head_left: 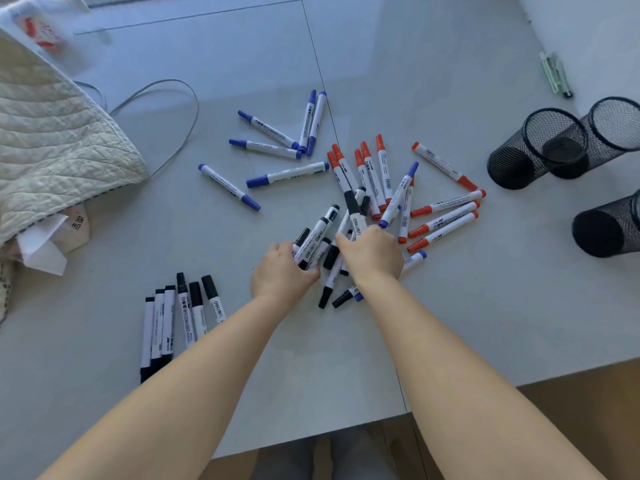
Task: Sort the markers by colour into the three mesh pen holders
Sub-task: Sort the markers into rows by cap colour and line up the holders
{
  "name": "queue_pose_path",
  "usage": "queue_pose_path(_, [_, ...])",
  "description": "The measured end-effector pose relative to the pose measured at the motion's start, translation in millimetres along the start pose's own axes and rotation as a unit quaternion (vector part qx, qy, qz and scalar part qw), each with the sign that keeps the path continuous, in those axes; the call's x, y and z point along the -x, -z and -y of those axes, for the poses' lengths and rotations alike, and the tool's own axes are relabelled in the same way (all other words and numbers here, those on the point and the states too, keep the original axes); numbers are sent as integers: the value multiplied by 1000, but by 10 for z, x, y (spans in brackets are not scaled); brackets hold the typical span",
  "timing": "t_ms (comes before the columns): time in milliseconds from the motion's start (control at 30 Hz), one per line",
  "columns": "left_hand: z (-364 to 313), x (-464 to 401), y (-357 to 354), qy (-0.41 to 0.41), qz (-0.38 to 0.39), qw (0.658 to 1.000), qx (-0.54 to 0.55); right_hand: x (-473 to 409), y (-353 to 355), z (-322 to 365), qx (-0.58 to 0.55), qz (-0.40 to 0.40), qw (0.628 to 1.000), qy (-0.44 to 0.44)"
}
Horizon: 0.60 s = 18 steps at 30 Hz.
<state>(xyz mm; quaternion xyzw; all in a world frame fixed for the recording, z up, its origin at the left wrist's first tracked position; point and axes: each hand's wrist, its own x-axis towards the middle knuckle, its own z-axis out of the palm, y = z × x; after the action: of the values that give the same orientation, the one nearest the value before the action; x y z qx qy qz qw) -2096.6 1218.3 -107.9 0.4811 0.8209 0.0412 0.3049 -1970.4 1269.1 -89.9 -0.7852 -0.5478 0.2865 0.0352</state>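
Note:
Whiteboard markers lie spread on the white table [450,323]. Several blue markers [266,147] lie apart at the upper middle. Several red markers [381,171] fan out at the centre right. A row of black markers [180,317] lies at the lower left. My left hand [280,271] is closed around a bunch of black markers [317,237] in the central pile. My right hand [372,252] grips a single black marker [355,209] that points away from me. Three black mesh pen holders stand at the right: two together [533,150] [609,133] and one nearer [609,226].
A quilted cream bag [52,147] with papers spilling out takes up the left side. A grey cable [180,109] loops beside it. A green pen [556,74] lies at the far right. The table's front edge runs across the bottom.

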Motion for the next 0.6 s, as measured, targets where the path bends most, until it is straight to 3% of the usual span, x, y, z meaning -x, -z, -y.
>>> queue_pose_path(400, [23,-57,106,66,-7,998,11,43,-83,57,8,21,1000,11])
queue_pose_path(600, [25,-81,158,76,6,992,96,171,-30,-81,-136,14,991,-7])
